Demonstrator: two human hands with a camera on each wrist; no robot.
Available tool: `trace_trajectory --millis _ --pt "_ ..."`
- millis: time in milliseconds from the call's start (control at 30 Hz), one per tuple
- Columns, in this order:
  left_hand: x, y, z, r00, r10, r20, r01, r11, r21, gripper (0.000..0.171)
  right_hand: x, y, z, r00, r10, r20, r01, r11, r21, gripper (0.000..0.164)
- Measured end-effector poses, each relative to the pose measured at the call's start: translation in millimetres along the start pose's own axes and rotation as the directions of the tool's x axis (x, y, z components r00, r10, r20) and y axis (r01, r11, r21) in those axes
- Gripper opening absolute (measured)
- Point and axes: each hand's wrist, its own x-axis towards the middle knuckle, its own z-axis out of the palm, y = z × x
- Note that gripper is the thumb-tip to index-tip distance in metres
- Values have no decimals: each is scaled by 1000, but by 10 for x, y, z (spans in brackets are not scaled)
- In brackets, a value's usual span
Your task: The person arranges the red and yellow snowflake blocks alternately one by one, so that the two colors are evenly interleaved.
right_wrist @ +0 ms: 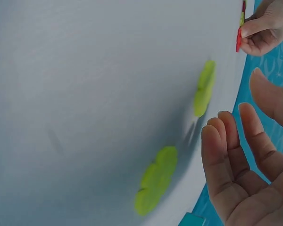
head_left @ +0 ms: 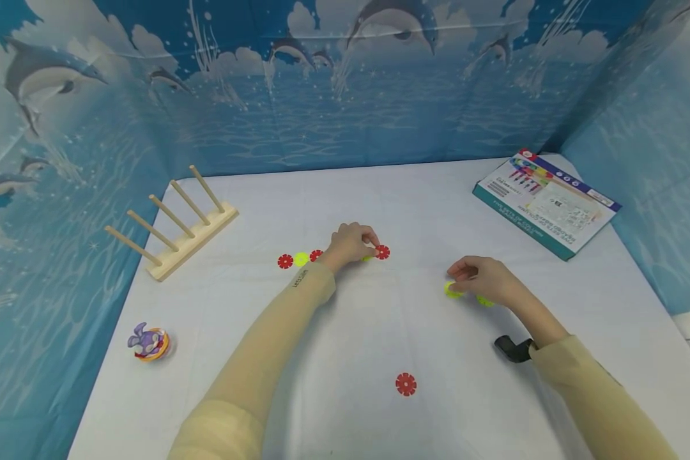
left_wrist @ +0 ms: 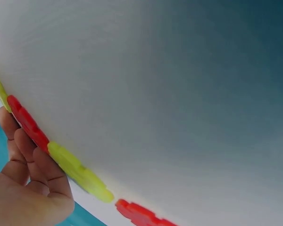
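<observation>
My left hand [head_left: 352, 244] is over a row of flower-shaped discs on the white table, its thumb and index finger pinching the red disc [head_left: 383, 252] at the row's right end. A yellow-green disc [head_left: 366, 258] is partly hidden under that hand. Further left in the row lie a red disc [head_left: 316, 255], a yellow-green one [head_left: 301, 259] and another red one [head_left: 285, 261]. In the right wrist view, my right hand [right_wrist: 254, 174] has its fingers loosely bent and apart, holding nothing. Close to it are two yellow-green discs [right_wrist: 205, 88] [right_wrist: 155, 181].
A single red disc [head_left: 406, 384] lies near the front. A wooden peg stand [head_left: 192, 246] is at the left, above a small purple toy figure [head_left: 148, 342]. At the back right lies a printed box [head_left: 546, 201]. Dolphin-print cloth [head_left: 345, 121] hangs behind the table.
</observation>
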Motion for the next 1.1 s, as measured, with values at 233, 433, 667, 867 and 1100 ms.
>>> trace_trajectory --millis 233,433,667,867,1100 --pt "-23 10 -1 1000 -6 5 6 1000 -10 14 37 84 22 1000 -10 18 10 1000 -16 39" --pt "-33 14 -3 1000 -8 1 8 1000 -16 14 75 114 40 997 -63 32 65 997 -50 40" --pt "-36 18 -3 1000 7 -14 -6 1000 6 13 101 109 48 997 -67 36 70 994 -89 36" --pt "-42 22 -7 1000 6 -15 -6 1000 9 13 103 89 53 998 -53 38 58 991 -117 34" --pt "-38 17 -6 1000 8 -5 -8 1000 13 14 111 74 48 998 -49 43 54 990 -128 32"
